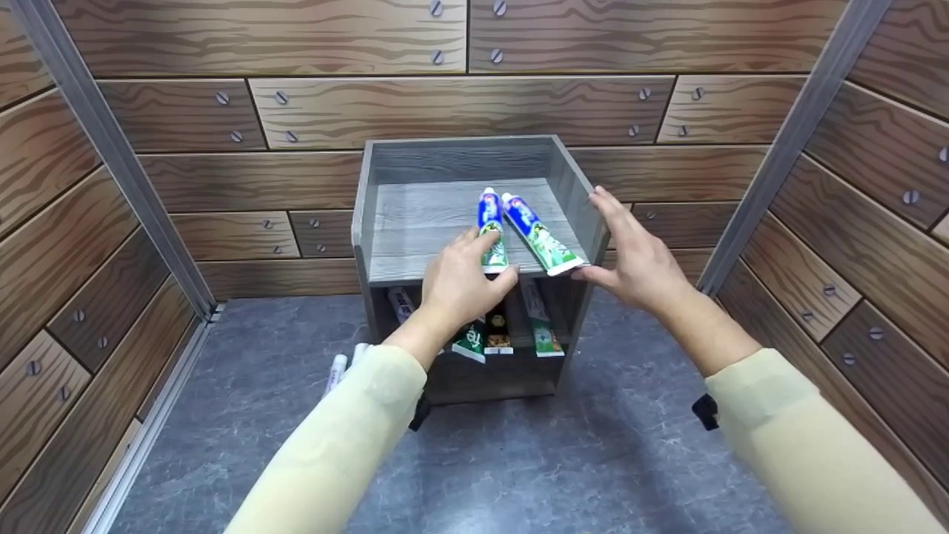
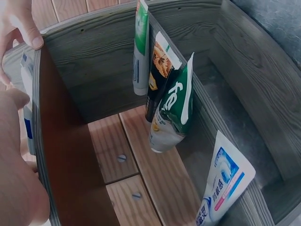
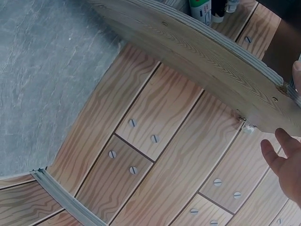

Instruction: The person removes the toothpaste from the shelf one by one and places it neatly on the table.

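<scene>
Two blue, green and white toothpaste tubes lie on the top tray [image 1: 415, 215] of a small grey wooden cabinet. My left hand [image 1: 467, 274] is over the left tube [image 1: 491, 211], its index finger touching the tube and its thumb apart, near the front edge. The right tube [image 1: 545, 241] lies slanted, its flat end over that edge. My right hand [image 1: 641, 263] is spread at the cabinet's right side panel [image 1: 580, 189], thumb near the tube's end. In the right wrist view, fingers of the right hand [image 3: 289, 165] extend beside the panel's outer face.
Inside the lower compartment stand several tubes, among them a dark green one [image 2: 176, 103], a black one [image 2: 160, 70], a green and grey one [image 2: 140, 52] and a white one [image 2: 225, 179]. On the floor, left of the cabinet, lies a white tube [image 1: 336, 371]. Wood-patterned walls surround it.
</scene>
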`<state>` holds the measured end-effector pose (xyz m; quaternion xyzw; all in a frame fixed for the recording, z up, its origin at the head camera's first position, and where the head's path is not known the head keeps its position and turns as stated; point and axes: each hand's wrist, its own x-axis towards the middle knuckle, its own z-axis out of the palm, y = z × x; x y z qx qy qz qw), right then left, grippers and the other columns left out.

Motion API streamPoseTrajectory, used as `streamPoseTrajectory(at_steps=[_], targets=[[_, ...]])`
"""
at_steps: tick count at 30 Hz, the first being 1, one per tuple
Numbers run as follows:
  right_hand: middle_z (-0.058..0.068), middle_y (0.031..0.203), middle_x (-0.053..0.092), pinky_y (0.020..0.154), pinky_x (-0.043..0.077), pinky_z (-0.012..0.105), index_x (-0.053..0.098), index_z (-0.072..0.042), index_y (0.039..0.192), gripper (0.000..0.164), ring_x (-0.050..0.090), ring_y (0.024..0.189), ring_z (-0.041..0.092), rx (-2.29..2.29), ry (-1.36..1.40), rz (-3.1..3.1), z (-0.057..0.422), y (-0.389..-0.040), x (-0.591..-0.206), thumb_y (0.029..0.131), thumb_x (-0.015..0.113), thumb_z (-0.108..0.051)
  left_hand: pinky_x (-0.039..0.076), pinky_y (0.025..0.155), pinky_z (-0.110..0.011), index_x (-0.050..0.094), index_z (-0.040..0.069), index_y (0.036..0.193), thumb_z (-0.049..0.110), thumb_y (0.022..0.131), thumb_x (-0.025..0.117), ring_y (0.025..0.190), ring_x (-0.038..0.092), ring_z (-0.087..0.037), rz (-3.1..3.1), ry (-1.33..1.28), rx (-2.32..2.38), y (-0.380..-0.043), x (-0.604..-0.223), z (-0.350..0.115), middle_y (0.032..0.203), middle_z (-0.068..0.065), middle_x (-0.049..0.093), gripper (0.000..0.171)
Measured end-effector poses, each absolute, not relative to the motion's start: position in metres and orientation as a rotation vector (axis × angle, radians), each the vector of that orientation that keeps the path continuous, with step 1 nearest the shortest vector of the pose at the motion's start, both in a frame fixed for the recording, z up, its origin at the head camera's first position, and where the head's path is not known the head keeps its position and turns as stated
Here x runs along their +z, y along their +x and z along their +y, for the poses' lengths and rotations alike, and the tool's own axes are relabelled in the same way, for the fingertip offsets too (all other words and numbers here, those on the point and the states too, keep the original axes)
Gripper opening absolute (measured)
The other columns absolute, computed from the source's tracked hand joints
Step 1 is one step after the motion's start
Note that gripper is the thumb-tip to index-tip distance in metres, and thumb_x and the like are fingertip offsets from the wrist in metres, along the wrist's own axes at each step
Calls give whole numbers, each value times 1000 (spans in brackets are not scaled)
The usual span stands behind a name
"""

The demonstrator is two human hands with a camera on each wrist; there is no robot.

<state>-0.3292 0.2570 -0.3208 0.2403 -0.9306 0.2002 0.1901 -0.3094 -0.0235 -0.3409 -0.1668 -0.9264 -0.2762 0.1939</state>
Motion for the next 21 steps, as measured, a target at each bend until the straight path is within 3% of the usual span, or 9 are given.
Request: streamPoseTrajectory(at_steps=[11,21], targets=[[9,176,21,108,44,66,25,-16,167,108,48,140,49,581,676,-2615,255,-330,-322,83,93,-23,52,107,-51,64,14,148,52,98,71,138,58,-34,-2590,-454,-736,-294,-342,-29,152,-16,58,63],[10,176,21,106,45,67,25,-16,166,108,49,138,50,587,675,-2622,255,-330,-320,83,93,-23,45,115,-53,66,13,145,45,97,73,143,52,-38,-2541,-381,-797,-272,-345,-31,151,-20,58,57]])
